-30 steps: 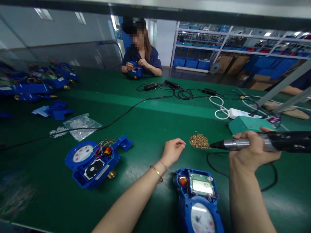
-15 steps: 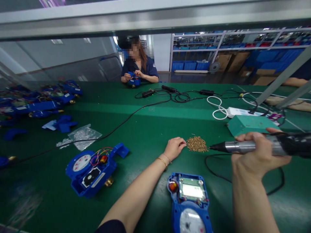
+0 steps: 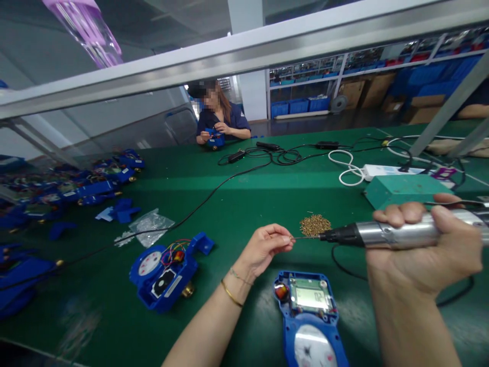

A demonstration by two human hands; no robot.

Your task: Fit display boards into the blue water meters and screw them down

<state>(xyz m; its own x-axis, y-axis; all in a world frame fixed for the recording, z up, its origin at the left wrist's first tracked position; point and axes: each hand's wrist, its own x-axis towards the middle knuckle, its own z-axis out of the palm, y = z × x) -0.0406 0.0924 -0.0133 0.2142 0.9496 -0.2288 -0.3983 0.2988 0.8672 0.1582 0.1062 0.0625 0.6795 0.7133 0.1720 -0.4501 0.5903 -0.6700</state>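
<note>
Screwdriver bit and pinched fingertips, axis and bearing

Left hand (image 3: 265, 248) is held half turned up over the green table (image 3: 248, 204). Its thumb and forefinger are closed in a pinch, and the fingertips (image 3: 286, 239) point to the person's right. The thing pinched is too small to resolve, most likely a single screw (image 3: 292, 238).

Right hand (image 3: 424, 255) is closed in a full fist around the silver barrel of the electric screwdriver (image 3: 385, 234). The tool's long axis runs almost level across the view, right to left. Its black nose and thin bit (image 3: 305, 237) aim straight at the left hand's pinch, and the bit's tip ends there. The two hands thus face each other along one line, with the pinch at the tool's working end and the fist at its rear.

Pile of brass screws (image 3: 315, 225) lies just beyond the bit, on the far side from the person. It is nearer to the left fingertips than to the right fist.

Blue meter (image 3: 309, 316) lies below that line, between the two forearms, display up, with its long axis running toward the person. The tool's black cord (image 3: 344, 267) loops on the table beside it.

Opened meter (image 3: 164, 272), with coloured wires showing, lies well apart to the left of the left hand. A clear plastic bag (image 3: 151, 221) lies beyond it. Green box (image 3: 401, 189) stands behind the right hand. At the far edge a co-worker (image 3: 221, 120) holds a blue part in both hands.
</note>
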